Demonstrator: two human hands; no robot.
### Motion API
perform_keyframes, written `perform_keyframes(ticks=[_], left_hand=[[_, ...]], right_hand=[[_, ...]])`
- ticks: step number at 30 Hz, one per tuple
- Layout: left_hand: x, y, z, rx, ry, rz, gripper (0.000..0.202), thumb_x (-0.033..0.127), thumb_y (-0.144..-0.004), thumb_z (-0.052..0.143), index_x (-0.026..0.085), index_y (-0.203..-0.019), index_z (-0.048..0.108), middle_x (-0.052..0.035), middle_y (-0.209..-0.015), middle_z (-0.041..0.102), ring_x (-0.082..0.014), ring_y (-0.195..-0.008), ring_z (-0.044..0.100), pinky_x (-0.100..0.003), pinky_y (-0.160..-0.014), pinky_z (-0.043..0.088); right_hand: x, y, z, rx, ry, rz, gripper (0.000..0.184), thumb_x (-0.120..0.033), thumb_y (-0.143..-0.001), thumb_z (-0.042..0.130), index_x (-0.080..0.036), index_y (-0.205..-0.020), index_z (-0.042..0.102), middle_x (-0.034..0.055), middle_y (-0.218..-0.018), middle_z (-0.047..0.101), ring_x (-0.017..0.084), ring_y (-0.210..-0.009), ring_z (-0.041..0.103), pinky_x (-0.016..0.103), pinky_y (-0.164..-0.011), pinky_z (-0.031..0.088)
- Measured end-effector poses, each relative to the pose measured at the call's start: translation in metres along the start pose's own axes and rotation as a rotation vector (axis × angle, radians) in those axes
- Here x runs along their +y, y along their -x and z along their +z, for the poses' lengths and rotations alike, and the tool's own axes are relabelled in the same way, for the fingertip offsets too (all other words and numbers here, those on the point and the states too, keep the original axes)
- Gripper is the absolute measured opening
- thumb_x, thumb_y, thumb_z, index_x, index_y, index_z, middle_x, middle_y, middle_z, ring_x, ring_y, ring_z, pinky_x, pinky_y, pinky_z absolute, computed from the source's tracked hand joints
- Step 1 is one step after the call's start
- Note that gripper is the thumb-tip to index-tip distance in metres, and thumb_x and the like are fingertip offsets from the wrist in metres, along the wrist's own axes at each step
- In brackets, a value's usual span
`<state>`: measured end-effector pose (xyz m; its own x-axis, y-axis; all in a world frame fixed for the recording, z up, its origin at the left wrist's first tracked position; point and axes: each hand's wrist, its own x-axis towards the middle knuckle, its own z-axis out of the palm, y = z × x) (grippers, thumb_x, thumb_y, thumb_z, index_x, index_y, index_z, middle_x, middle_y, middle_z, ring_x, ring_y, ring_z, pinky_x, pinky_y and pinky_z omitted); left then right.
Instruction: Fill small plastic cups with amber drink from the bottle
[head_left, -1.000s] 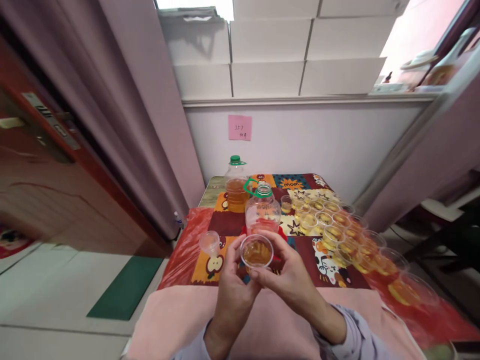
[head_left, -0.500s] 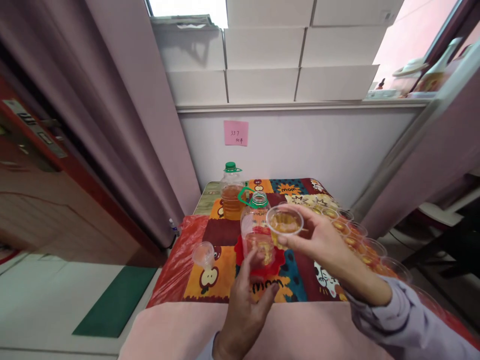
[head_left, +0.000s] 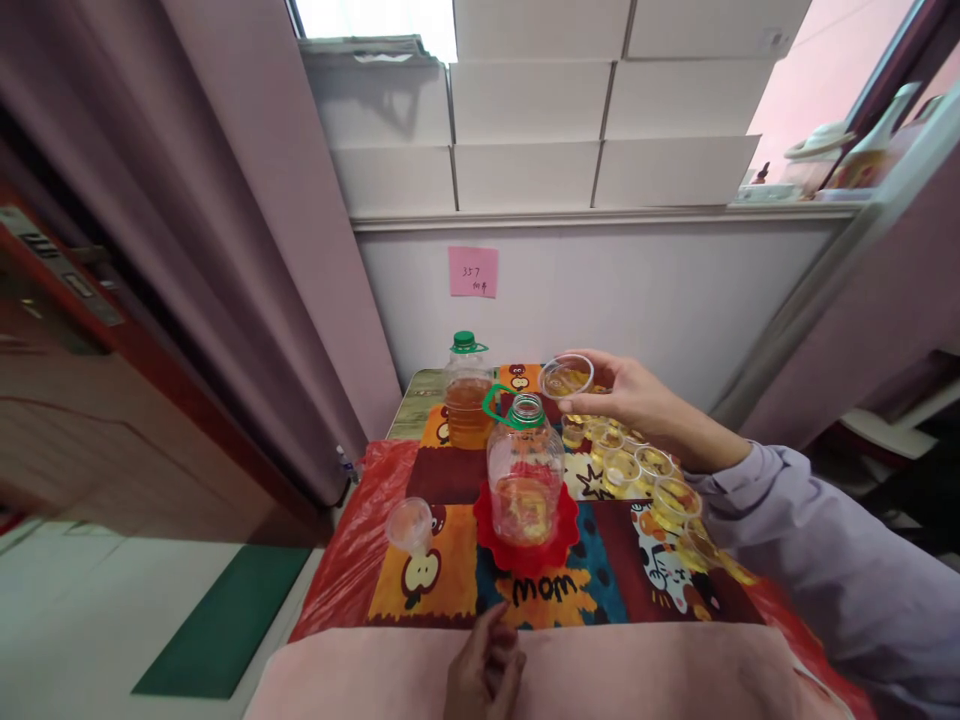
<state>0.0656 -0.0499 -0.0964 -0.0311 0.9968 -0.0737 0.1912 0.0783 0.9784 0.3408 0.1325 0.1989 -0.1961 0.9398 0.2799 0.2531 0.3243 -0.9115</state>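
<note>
In my right hand (head_left: 637,400) is a clear plastic cup (head_left: 566,377), pinched at its side above the back of the table. How much liquid is in it I cannot tell. A clear jug (head_left: 525,475) with an uncapped mouth and green handle ring stands upright on a red scalloped plate (head_left: 487,535), with pale yellow liquid low inside. My left hand (head_left: 486,665) rests near the table's front edge, fingers loosely bent and apart, holding nothing. A clear funnel-shaped piece (head_left: 409,525) lies on the mat left of the jug.
Behind the jug stands a second jug (head_left: 469,400), green-capped, with amber liquid. Several clear cups (head_left: 652,463) of yellow liquid crowd the right side, below my right forearm. A patterned mat (head_left: 442,470) covers the table; a pink cloth (head_left: 637,665) lies along its front.
My right hand has moved up and away from me with the cup, from beside the open jug to the back. My left hand has drawn back from the jug toward the front edge.
</note>
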Motion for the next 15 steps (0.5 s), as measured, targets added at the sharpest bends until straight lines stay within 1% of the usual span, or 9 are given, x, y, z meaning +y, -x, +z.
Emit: perform_keyframes(ticks=[3,7,9,12,15], left_hand=[[-0.002,0.000,-0.001,-0.020,-0.008,0.018,0.073,0.079,-0.084,0.071,0.021,-0.128,0.076,-0.0153,-0.096,0.081,-0.0245,-0.070,0.074,-0.032,-0.059,0.062],[-0.005,-0.001,-0.001,-0.044,-0.015,0.022,0.072,0.078,-0.087,0.068,0.020,-0.130,0.076,-0.0158,-0.098,0.081,-0.0242,-0.072,0.074,-0.033,-0.063,0.064],[-0.005,-0.001,-0.002,-0.054,-0.014,0.025,0.071,0.077,-0.088,0.068,0.020,-0.128,0.077,-0.0155,-0.098,0.081,-0.0238,-0.072,0.074,-0.032,-0.062,0.063],[-0.004,-0.001,-0.003,-0.065,-0.020,0.044,0.065,0.074,-0.089,0.069,0.021,-0.126,0.078,-0.0152,-0.097,0.081,-0.0238,-0.073,0.075,-0.032,-0.063,0.064],[-0.005,0.000,-0.004,-0.065,-0.028,0.069,0.061,0.070,-0.092,0.069,0.021,-0.126,0.078,-0.0153,-0.097,0.082,-0.0238,-0.073,0.075,-0.031,-0.062,0.063]], right_hand=[[0.002,-0.006,-0.002,-0.009,0.083,0.007,0.060,-0.025,-0.077,0.091,-0.022,-0.134,0.075,0.0076,-0.118,0.084,0.025,-0.095,0.080,0.041,-0.085,0.068],[-0.002,-0.010,-0.001,-0.053,0.156,-0.002,0.058,-0.024,-0.079,0.091,-0.024,-0.135,0.076,0.0065,-0.115,0.084,0.023,-0.083,0.080,0.042,-0.079,0.069],[-0.006,-0.012,-0.001,-0.059,0.184,0.009,0.062,-0.023,-0.078,0.092,-0.022,-0.137,0.075,0.0078,-0.116,0.084,0.025,-0.087,0.081,0.044,-0.083,0.070],[-0.009,-0.015,-0.001,-0.053,0.231,0.031,0.068,-0.021,-0.076,0.093,-0.019,-0.141,0.073,0.0094,-0.117,0.084,0.028,-0.098,0.081,0.047,-0.094,0.068],[-0.008,-0.018,-0.002,-0.039,0.306,0.007,0.070,-0.021,-0.075,0.093,-0.018,-0.142,0.072,0.0095,-0.120,0.084,0.029,-0.106,0.081,0.049,-0.104,0.064]])
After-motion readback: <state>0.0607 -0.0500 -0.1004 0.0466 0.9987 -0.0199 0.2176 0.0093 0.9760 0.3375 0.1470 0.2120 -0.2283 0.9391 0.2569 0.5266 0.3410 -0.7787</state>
